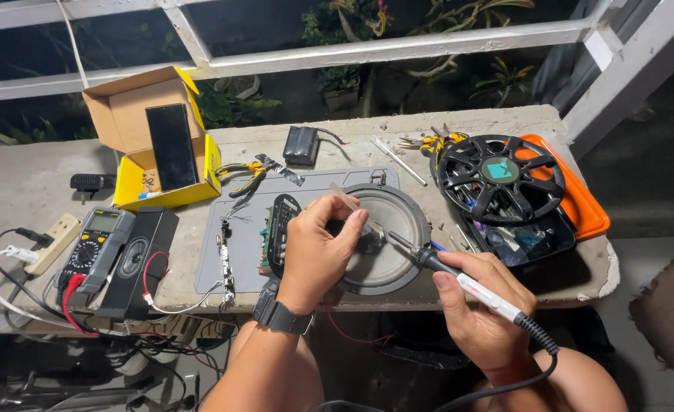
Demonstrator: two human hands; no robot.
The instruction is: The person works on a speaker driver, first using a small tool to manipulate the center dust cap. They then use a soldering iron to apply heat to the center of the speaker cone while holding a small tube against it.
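My left hand (pixel 318 248), with a black watch on its wrist, pinches a thin strip of solder (pixel 344 195) over a round grey speaker cone (pixel 398 221) that lies on a grey work mat (pixel 239 252). My right hand (pixel 478 305) grips a soldering iron (pixel 459 281) like a pen. Its tip points left and reaches the centre of the cone, close to my left fingertips. A green circuit board (pixel 276 229) lies just left of my left hand, partly hidden by it.
A yellow multimeter (pixel 97 244) and a small black speaker (pixel 135 259) sit at the left with red and black leads. A yellow cardboard box (pixel 162 145) holds a phone. Pliers (pixel 242 172), a black battery pack (pixel 303 145), a black speaker frame (pixel 501 177) on an orange tray (pixel 585 206).
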